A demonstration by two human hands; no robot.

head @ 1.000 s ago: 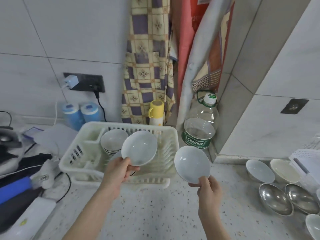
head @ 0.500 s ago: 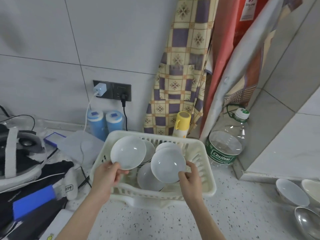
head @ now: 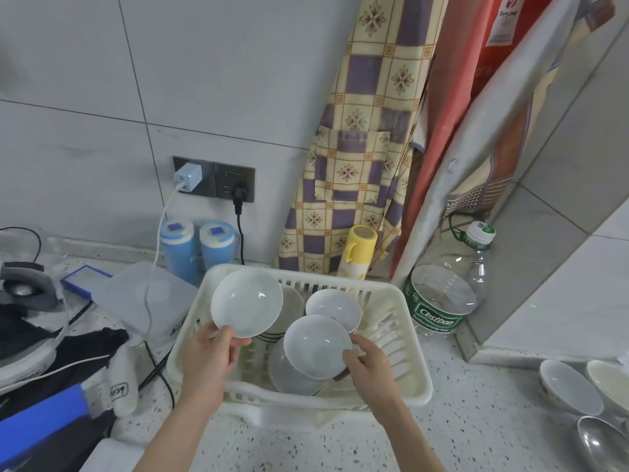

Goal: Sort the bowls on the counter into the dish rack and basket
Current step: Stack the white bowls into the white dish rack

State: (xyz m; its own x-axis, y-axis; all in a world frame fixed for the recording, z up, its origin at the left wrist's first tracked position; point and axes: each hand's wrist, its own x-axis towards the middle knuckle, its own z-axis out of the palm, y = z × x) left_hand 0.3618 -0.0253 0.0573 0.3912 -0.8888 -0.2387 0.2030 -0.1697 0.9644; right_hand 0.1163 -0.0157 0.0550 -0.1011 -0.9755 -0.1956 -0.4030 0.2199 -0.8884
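Mid-placement step, by the look of it: 2 white bowls held over the cream dish rack (head: 413, 379) at lower centre of frame

Left hand (head: 207, 359) pinching left white bowl (head: 246, 303) at its lower rim, thumb on the inner face, fingers curled behind; bowl tilted up, facing the camera, above the rack's left side and overlapping a stack of bowls (head: 291, 310) standing behind it

Right hand (head: 369, 366) gripping right white bowl (head: 316, 345) by its lower right rim, fingers curled round the edge; bowl tilted, low inside the rack, right over a grey-white bowl (head: 289, 378) lying in the near part. Touching or just above: cannot tell

1 more white bowl (head: 333, 308) leaning upright toward the rack's back

Unsorted bowls at lower right of frame on the speckled counter (head: 476, 420): 2 ceramic bowls (head: 568, 386) and a steel bowl (head: 595, 441), partly cut off by the frame edge

Basket not identifiable in view

Next move likely: lower right bowl until seated, release, then nest or slot left bowl. Needs gentle set-down, ceramic on ceramic, tilted stack may slide. Then back to lower right for the rest
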